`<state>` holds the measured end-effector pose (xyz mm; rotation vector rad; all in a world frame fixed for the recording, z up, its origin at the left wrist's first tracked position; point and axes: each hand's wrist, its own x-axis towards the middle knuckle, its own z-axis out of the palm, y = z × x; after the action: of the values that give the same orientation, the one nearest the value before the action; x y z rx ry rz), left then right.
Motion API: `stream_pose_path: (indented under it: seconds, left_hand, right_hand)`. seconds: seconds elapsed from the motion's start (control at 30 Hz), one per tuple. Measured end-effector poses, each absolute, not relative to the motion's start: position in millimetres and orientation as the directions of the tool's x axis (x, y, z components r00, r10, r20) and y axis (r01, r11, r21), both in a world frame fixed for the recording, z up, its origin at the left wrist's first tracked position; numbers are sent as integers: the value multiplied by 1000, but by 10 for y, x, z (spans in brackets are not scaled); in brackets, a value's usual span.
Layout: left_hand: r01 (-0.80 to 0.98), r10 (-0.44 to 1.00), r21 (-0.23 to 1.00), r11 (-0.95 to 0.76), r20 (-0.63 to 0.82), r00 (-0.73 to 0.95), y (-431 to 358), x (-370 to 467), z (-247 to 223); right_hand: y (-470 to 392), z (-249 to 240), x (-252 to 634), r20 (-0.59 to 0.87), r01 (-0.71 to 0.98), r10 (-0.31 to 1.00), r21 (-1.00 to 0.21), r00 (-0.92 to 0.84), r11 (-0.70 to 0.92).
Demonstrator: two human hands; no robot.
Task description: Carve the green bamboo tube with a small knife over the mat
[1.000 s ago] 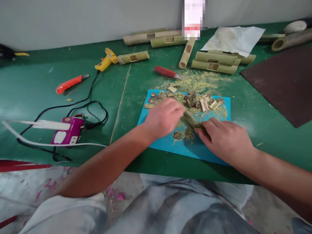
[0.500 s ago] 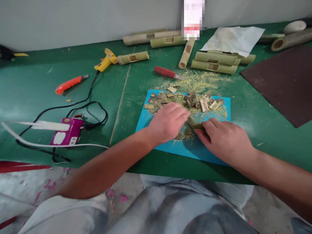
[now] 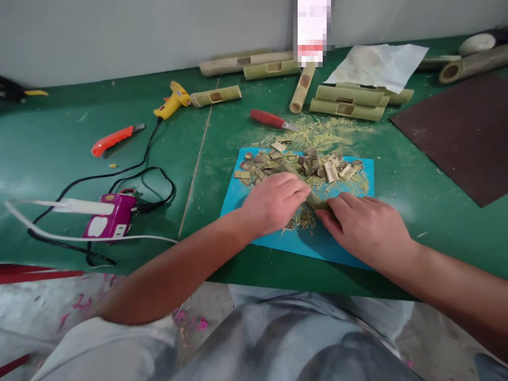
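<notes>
A greenish bamboo tube [image 3: 315,200] lies slantwise between my two hands, above a blue sheet [image 3: 273,239]. My left hand [image 3: 274,203] is closed around its middle, and part of the tube shows beyond the knuckles. Whether a small tool is hidden inside those fingers I cannot make out. Gripping the near end of the tube is my right hand [image 3: 367,225], its thumb along the underside. Fine curled shavings [image 3: 299,223] lie beneath the tube. Past my hands, bamboo chips [image 3: 311,161] are heaped across the sheet's far edge.
A red-handled knife [image 3: 270,119] lies behind the chips. Several notched bamboo tubes [image 3: 347,108] rest along the back, some under white paper [image 3: 375,66]. To the left are an orange cutter [image 3: 114,141], a yellow glue gun [image 3: 172,101] and a purple power strip [image 3: 109,214] with cables. A brown board [image 3: 462,137] lies right.
My left hand has shifted slightly toward me along the bamboo tube, so more of its far part shows. My right hand keeps its grip in about the same place.
</notes>
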<state>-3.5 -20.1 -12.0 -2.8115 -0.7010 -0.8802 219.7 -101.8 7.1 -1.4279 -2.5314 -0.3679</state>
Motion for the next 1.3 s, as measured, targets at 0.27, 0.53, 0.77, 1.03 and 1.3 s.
stream_pose_path:
  seconds: [0.27, 0.53, 0.77, 1.03, 1.3]
  left_hand:
    - [432, 370, 35, -901, 580, 726, -82, -124, -152]
    - [443, 445, 146, -885, 550, 707, -109, -101, -150]
    - [448, 838, 708, -546, 456, 300, -56, -116, -25]
    - [167, 988, 983, -74, 49, 147, -145, -80, -8]
    - [199, 986, 976, -89, 58, 159, -183, -58, -41]
  right_hand:
    - [-1019, 79, 2194, 308, 863, 809, 113, -501, 492]
    - [-1016, 56, 2203, 346, 860, 793, 105, -502, 499]
    - [-1018, 56, 2201, 357, 862, 790, 105, -498, 496]
    - [-1010, 62, 2199, 344, 866, 798, 116, -494, 486]
    - [-1010, 88, 2200, 299, 876, 827, 84, -476, 474]
